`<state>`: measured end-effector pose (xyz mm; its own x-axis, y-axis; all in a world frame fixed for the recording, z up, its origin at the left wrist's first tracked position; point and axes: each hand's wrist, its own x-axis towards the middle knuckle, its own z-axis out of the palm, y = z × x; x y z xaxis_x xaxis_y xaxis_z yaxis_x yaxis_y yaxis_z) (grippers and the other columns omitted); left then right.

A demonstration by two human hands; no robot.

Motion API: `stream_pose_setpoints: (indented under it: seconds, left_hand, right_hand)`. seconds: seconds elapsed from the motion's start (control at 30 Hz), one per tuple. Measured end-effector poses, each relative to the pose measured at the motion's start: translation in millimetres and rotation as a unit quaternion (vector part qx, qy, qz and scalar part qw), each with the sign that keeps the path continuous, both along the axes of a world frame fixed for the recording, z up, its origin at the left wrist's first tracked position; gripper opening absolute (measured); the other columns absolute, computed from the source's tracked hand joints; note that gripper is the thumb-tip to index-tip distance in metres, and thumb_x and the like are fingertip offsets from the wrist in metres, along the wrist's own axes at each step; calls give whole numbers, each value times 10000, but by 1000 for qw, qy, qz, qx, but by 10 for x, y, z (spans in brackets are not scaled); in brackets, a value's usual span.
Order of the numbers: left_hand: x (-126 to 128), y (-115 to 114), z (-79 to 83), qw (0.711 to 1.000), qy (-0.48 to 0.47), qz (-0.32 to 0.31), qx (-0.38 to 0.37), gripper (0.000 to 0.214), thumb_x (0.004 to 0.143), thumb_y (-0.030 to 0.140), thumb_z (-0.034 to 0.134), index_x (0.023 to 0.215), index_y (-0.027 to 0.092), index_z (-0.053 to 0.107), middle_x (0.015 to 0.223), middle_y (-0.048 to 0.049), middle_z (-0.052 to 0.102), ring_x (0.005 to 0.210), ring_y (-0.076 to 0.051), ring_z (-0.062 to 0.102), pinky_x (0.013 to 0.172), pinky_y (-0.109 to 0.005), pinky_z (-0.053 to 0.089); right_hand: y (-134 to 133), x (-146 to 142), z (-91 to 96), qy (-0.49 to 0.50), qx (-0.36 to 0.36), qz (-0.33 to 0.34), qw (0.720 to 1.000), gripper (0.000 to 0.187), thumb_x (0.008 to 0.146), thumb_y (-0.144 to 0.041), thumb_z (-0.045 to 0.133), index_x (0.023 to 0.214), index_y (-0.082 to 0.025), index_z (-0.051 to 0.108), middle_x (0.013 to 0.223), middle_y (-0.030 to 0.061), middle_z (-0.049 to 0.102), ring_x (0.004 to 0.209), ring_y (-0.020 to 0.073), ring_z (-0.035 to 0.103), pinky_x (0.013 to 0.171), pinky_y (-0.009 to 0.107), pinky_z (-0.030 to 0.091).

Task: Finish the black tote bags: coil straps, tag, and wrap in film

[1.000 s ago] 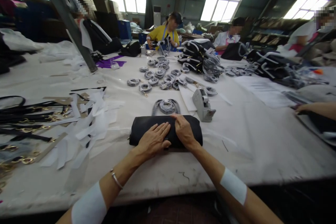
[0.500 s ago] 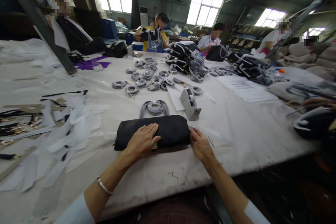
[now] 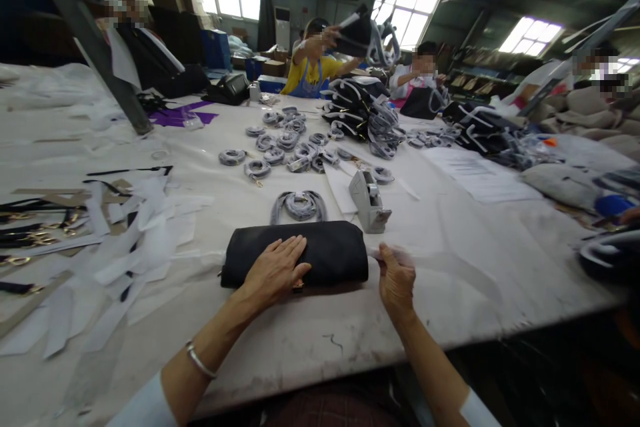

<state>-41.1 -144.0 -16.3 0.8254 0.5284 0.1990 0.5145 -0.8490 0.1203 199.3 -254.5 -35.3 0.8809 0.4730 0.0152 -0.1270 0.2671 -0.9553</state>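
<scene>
A black handbag [image 3: 330,247] lies flat on the table in front of me, its wrapped grey handle [image 3: 278,204] and a coiled strap [image 3: 301,208] beyond its far edge. My left hand [image 3: 275,270] rests flat on the bag with fingers stretched out. A small gold-coloured clasp [image 3: 298,287] shows just below that hand. Beside the bag's right end, my right hand [image 3: 397,280] is closed in a pinch on clear plastic film [image 3: 400,253], which looks blurred and see-through.
A grey tape dispenser [image 3: 367,200] stands behind the bag. Several wrapped strap coils [image 3: 287,140] and a stack of black bags [image 3: 350,110] lie farther back. Paper strips [image 3: 125,253] and straps with gold hooks [image 3: 37,233] cover the left. Co-workers [image 3: 315,70] are across the table.
My right hand has moved away from the bag's right end, now pinching the film. My left hand stays on the bag. Across the table, a co-worker in yellow has raised a black bag.
</scene>
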Motion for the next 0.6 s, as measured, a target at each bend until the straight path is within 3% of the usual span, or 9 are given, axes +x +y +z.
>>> stream_pose_setpoints:
  seconds: [0.17, 0.27, 0.37, 0.43, 0.6]
  left_hand:
    - [-3, 1, -31, 1000, -13, 4, 0, 486, 982, 418, 370, 1390, 168, 451, 1440, -95, 484, 1330, -224, 452, 1094, -411, 354]
    - [1, -12, -4, 1000, -9, 9, -5, 485, 981, 414, 378, 1385, 157, 458, 1431, -104, 493, 1322, -230, 463, 1083, -418, 373]
    - [8, -28, 36, 1000, 0, 15, -20, 481, 983, 395, 382, 1380, 136, 462, 1428, -124, 490, 1317, -240, 468, 1076, -435, 388]
    - [11, -24, 44, 999, -3, 16, -36, 467, 983, 370, 385, 1377, 134, 463, 1430, -137, 484, 1318, -242, 467, 1081, -447, 385]
    - [-8, 29, 28, 994, -49, -8, -102, 407, 931, 235, 433, 1318, 155, 526, 1404, -133, 518, 1314, -255, 470, 1099, -455, 374]
  right_hand:
    - [-54, -54, 216, -92, -29, 37, 995, 269, 721, -413, 749, 717, -173, 628, 645, -19, 618, 611, 145, 586, 645, 293, 500]
    - [-60, -206, 372, -215, -95, 71, 969, 292, 812, -455, 656, 751, -172, 690, 675, 26, 666, 681, 185, 621, 692, 324, 512]
    - [7, -435, 442, -346, -131, 124, 921, 294, 906, -417, 540, 915, -199, 737, 909, 75, 732, 909, 232, 659, 858, 390, 514]
    - [85, -610, 399, -446, -129, 156, 872, 315, 947, -356, 465, 1080, -210, 710, 1158, 101, 689, 1132, 253, 597, 997, 445, 452]
    - [259, -985, 117, -622, -138, 195, 746, 475, 958, -184, 341, 1423, -192, 440, 1385, 88, 548, 1357, 245, 408, 1137, 520, 280]
